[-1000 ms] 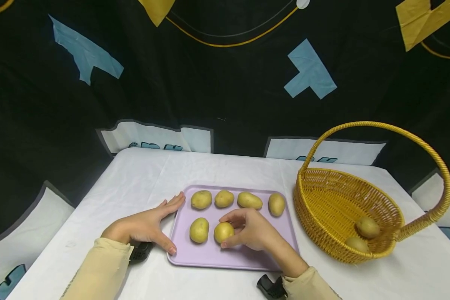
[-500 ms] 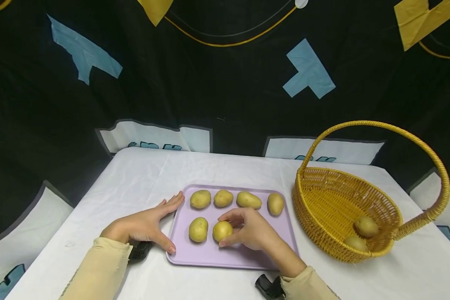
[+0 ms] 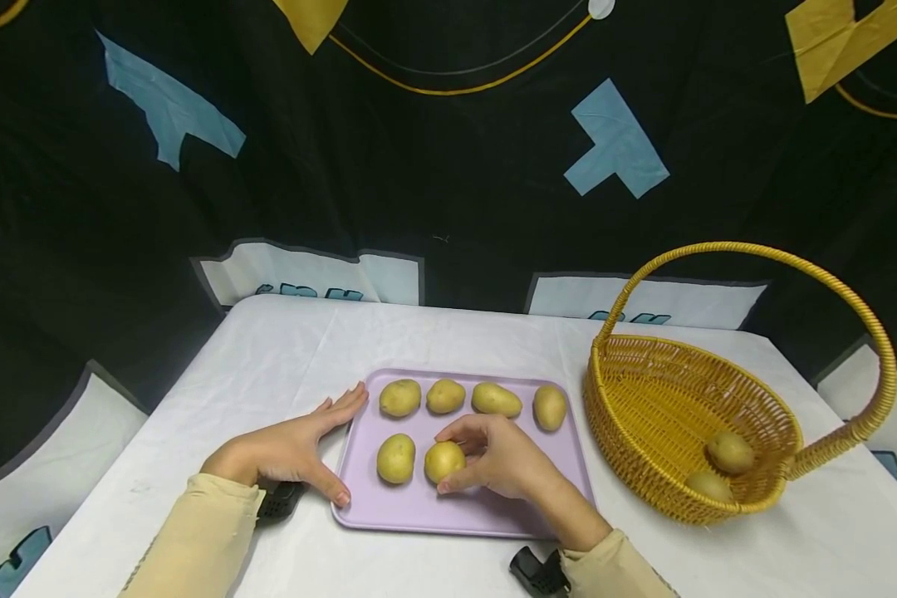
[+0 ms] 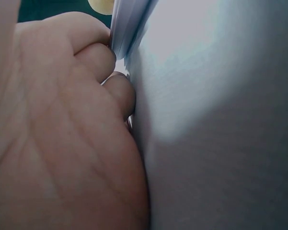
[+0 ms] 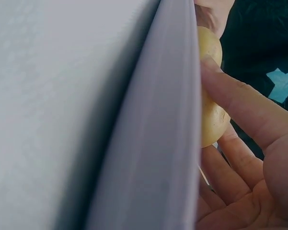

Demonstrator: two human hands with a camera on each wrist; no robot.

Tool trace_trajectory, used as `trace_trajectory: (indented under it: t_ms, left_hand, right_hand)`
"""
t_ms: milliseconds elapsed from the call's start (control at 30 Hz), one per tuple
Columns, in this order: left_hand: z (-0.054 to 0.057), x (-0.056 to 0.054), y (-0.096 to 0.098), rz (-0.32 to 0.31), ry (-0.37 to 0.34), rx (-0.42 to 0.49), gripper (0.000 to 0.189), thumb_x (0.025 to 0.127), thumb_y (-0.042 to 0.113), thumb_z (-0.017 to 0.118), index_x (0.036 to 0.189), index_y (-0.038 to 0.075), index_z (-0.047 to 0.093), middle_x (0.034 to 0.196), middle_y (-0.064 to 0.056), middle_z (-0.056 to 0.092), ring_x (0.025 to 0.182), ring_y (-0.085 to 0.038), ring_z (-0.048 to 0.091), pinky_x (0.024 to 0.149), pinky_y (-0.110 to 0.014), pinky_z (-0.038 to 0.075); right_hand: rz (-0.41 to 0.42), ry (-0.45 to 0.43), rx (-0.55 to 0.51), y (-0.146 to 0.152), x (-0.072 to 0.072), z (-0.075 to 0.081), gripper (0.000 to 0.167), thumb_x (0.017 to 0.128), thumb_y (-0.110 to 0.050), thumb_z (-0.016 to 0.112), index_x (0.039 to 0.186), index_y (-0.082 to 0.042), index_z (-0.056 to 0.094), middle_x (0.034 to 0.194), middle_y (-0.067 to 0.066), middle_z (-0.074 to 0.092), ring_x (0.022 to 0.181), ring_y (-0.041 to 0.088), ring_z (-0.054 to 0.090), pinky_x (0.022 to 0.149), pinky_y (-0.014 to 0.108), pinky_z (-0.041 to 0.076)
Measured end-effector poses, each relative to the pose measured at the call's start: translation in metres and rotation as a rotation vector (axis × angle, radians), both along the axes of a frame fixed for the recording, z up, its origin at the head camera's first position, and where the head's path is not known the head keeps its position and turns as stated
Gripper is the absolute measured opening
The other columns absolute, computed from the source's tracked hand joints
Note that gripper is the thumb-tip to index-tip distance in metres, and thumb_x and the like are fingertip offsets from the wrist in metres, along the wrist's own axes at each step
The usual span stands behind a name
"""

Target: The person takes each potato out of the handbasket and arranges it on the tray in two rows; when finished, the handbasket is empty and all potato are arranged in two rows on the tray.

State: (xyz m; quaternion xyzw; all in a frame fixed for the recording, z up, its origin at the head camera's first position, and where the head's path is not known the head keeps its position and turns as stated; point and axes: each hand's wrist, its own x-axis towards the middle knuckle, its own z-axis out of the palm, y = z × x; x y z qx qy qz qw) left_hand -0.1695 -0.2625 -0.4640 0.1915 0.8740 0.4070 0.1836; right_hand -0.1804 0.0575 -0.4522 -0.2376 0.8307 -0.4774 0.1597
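Observation:
My right hand [image 3: 499, 455] grips a round yellow potato [image 3: 444, 461] low over the lilac tray [image 3: 374, 519], thumb on its near side and fingers behind. In the right wrist view the thumb [image 5: 244, 105] presses on that potato, partly hidden by the tray's rim. My left hand [image 3: 299, 448] lies at the tray's left edge, fingers and thumb spread along the rim. The left wrist view has the palm [image 4: 62, 129] upright beside the tray's side [image 4: 127, 28]. Just left of the gripped potato sits another potato [image 3: 396, 458].
Along the tray's back side lies a row of several potatoes [image 3: 497, 399]. A yellow wicker basket [image 3: 605, 423] with a tall hoop handle stands right of the tray, two potatoes [image 3: 730, 453] inside. White cloth [image 3: 284, 349] covers the table; a dark printed curtain [image 3: 448, 183] hangs behind.

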Motion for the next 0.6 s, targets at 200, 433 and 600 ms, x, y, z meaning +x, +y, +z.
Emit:
trace_trajectory:
  t_ms: [200,433,600]
  left_hand:
    - [0.0010,0.0000,-0.0005,-0.001,-0.005,0.005,0.136,0.058,0.032,0.098,0.162,0.010,0.013,0.168,-0.012,-0.001,0.148,-0.049,-0.011,0.113,-0.068,-0.004]
    - [0.0012,0.0011,0.0004,0.000,-0.007,0.011,0.137,0.058,0.031,0.099,0.162,0.009,0.013,0.168,-0.011,-0.001,0.148,-0.048,-0.012,0.113,-0.068,-0.005]
    - [0.0010,0.0007,0.0010,-0.007,0.001,0.011,0.136,0.058,0.032,0.098,0.162,0.008,0.014,0.168,-0.011,0.000,0.148,-0.048,-0.012,0.114,-0.068,-0.004]
  right_hand:
    - [0.009,0.017,0.010,-0.0011,0.0012,0.0019,0.046,0.065,-0.011,0.095,0.106,-0.015,0.074,0.103,-0.006,0.072,0.098,0.015,0.066,0.085,0.035,0.055]
    - [0.039,0.062,0.018,-0.0001,0.0011,0.0005,0.046,0.065,-0.012,0.095,0.105,-0.016,0.074,0.104,-0.008,0.072,0.099,0.016,0.066,0.084,0.036,0.055]
    - [0.049,0.103,0.035,0.0025,-0.0007,-0.0005,0.049,0.064,-0.014,0.096,0.107,-0.016,0.073,0.105,-0.008,0.071,0.099,0.018,0.067,0.085,0.038,0.055]
